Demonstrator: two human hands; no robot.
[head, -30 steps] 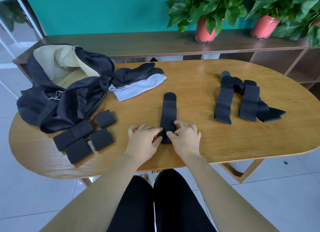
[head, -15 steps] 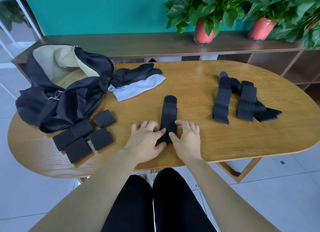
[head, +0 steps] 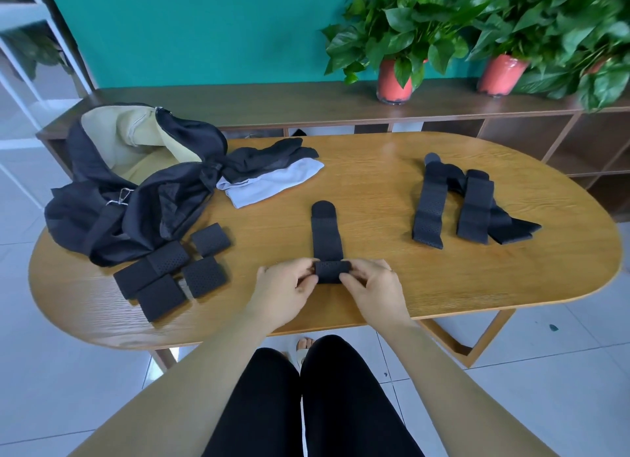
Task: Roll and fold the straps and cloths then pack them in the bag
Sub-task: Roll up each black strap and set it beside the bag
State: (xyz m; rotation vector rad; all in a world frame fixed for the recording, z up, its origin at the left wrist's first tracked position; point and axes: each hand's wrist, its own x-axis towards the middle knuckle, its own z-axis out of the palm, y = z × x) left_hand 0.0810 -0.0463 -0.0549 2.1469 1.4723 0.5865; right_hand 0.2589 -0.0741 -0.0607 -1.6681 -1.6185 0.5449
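A black perforated strap (head: 326, 235) lies lengthwise on the wooden table (head: 392, 286), its near end turned into a small roll. My left hand (head: 286, 287) pinches the roll's left side and my right hand (head: 373, 287) pinches its right side. Several rolled black straps (head: 170, 272) sit at the left front. More flat straps (head: 456, 204) lie at the right. A black bag (head: 136, 190) with a tan lining gapes open at the far left. Folded black and white cloths (head: 272, 177) rest beside it.
A low wooden shelf (head: 341, 108) runs behind the table with two potted plants (head: 395, 47) in red pots. White tiled floor surrounds the table. My knees in black trousers are under the near edge.
The strap's near end lay flat under my fingers before; now it is curled up into a short roll held between both hands, and the flat part is shorter.
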